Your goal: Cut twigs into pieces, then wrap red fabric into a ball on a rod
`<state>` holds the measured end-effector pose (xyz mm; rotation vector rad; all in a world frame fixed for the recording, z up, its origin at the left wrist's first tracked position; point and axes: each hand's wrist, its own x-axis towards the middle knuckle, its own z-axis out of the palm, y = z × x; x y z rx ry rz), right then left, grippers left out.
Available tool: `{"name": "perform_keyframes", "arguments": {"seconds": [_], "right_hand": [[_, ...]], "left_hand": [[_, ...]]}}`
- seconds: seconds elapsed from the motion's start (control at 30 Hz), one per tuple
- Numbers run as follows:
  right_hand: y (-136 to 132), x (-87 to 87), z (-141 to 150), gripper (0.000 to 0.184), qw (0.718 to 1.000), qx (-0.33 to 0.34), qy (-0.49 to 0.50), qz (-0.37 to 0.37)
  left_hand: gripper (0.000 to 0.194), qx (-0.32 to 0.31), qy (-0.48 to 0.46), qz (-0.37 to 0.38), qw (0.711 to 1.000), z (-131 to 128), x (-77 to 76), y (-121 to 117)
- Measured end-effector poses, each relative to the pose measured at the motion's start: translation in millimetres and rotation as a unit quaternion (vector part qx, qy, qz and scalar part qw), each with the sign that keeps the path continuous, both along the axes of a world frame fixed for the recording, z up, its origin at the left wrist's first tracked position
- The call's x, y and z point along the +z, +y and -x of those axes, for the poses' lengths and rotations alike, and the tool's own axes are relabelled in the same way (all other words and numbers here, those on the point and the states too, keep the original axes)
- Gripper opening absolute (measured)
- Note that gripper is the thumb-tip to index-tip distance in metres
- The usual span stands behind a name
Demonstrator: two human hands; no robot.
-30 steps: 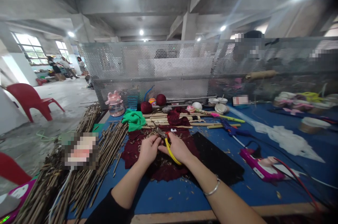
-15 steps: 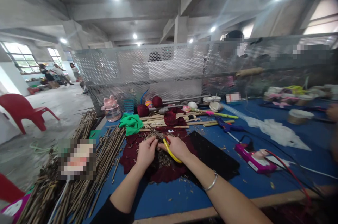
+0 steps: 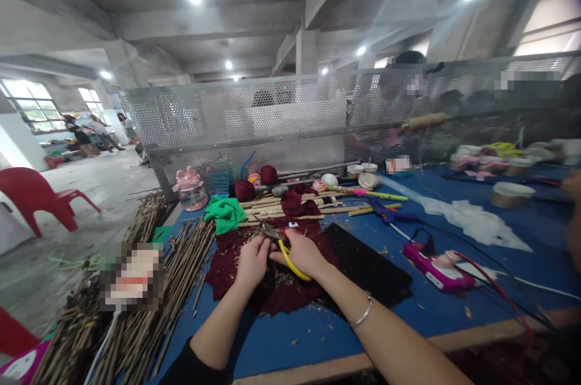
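My right hand (image 3: 305, 253) is closed round yellow-handled pruning shears (image 3: 285, 252), whose metal jaws point left towards my left hand. My left hand (image 3: 252, 260) is pinched on a short piece of stick held at the shears' jaws; the piece is mostly hidden by my fingers. Both hands hover over a dark red cloth (image 3: 236, 288) littered with wood shavings, spread on the blue table (image 3: 318, 336).
A heap of thin brown sticks (image 3: 149, 288) lies on the left. A black mat (image 3: 367, 270), a pink glue gun (image 3: 433, 270) with cables and a blue tool lie to the right. Green cloth, yarn balls and cut sticks sit behind, before a perforated metal screen. Someone's hand shows at the right edge.
The view has drifted slightly; my hands stay together over the red cloth, with the shears still at the stick piece.
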<state>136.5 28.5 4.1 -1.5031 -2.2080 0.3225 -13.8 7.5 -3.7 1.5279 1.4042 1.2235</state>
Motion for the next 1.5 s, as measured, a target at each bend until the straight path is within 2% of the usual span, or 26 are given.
{"name": "perform_keyframes", "arguments": {"seconds": [0.27,0.37,0.47,0.73,0.87,1.03,1.2,1.5], "right_hand": [[-0.6,-4.2,6.3,0.049,0.999,-0.030,0.015,-0.003],[-0.3,-2.8,5.4,0.048,0.999,-0.031,0.012,-0.007],[0.6,-3.3,4.0,0.047,0.999,-0.040,0.004,0.013],[3.8,-3.9,1.9,0.046,0.999,-0.034,0.008,0.037],[4.0,-1.5,1.5,0.047,0.999,-0.027,0.008,0.043],[-0.4,0.9,2.8,0.045,0.999,-0.024,-0.016,0.018],[-4.6,0.2,4.0,0.048,1.000,-0.009,0.004,0.012],[-3.2,0.5,5.6,0.051,0.998,-0.041,-0.035,0.038]], "left_hand": [[0.027,0.032,-0.048,0.007,0.998,0.4,2.8,0.9],[0.025,0.037,-0.017,-0.019,0.999,1.9,4.4,0.9],[0.026,0.035,-0.006,-0.009,0.999,2.9,4.0,0.6],[0.029,0.026,-0.051,0.024,0.998,2.3,-2.6,3.7],[0.029,0.026,-0.082,0.035,0.996,0.5,-0.7,3.1],[0.025,0.016,-0.131,0.043,0.990,-1.7,2.7,1.8],[0.029,-0.011,-0.066,0.001,0.998,-2.0,1.9,0.4],[0.027,0.004,-0.032,-0.001,0.999,-1.7,6.1,-2.6]]}}
